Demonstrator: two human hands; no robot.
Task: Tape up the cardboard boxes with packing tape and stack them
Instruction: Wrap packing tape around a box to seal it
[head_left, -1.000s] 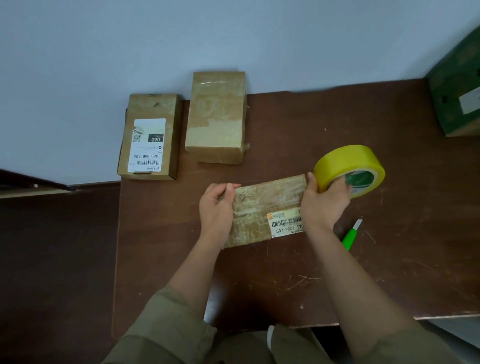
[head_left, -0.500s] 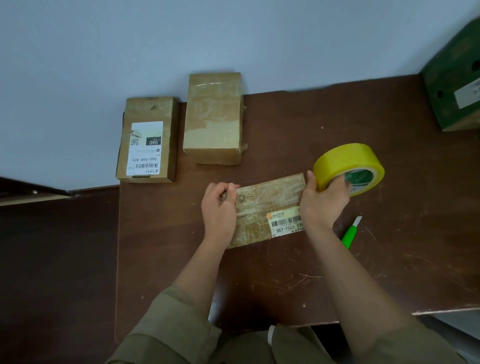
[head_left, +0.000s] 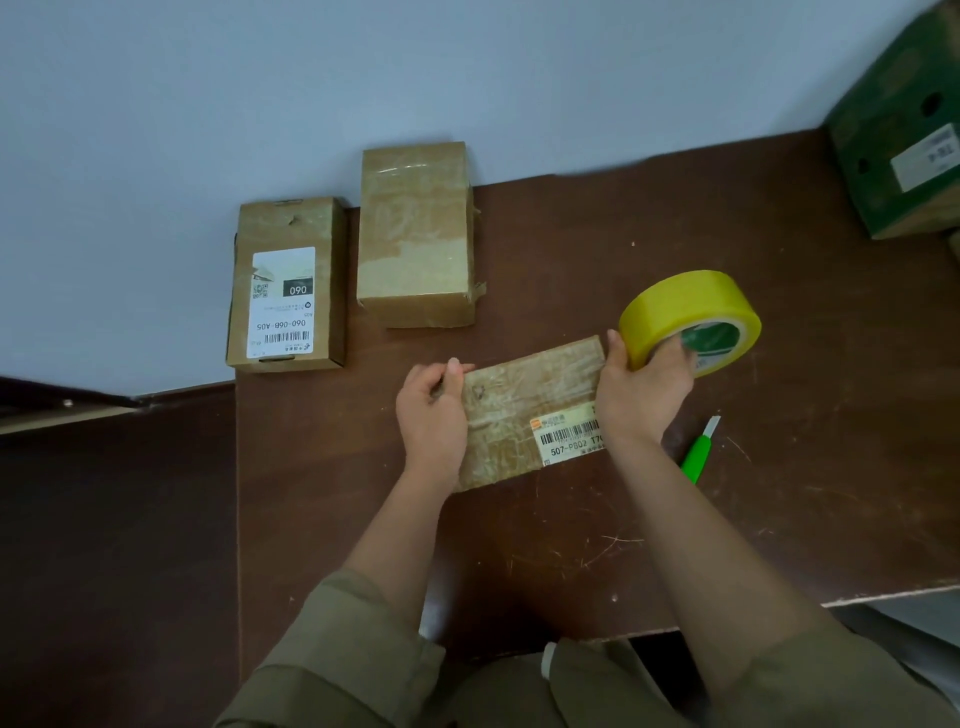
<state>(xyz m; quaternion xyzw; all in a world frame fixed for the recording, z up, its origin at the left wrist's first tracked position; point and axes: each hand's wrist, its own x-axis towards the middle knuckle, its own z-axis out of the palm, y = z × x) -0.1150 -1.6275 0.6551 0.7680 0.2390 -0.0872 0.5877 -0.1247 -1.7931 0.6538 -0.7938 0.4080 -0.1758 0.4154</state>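
Observation:
A flat cardboard box (head_left: 524, 402) with shiny old tape and a barcode label lies on the brown table (head_left: 675, 545) in front of me. My left hand (head_left: 434, 415) rests on its left end, thumb and fingers pinched at the edge. My right hand (head_left: 647, 395) grips a yellow roll of packing tape (head_left: 688, 317) at the box's right end. Two more cardboard boxes stand at the back: one with a white label (head_left: 287, 285) at the left, a plain taped one (head_left: 418, 234) beside it.
A green utility knife (head_left: 698, 453) lies on the table just right of my right wrist. A green carton (head_left: 901, 130) stands at the back right corner. The wall runs behind the boxes. The table's front edge is near my body.
Both hands and the tape roll stay where they were on the box. My left thumb and fingers have pinched closer at the box's left edge. The camera has shifted slightly.

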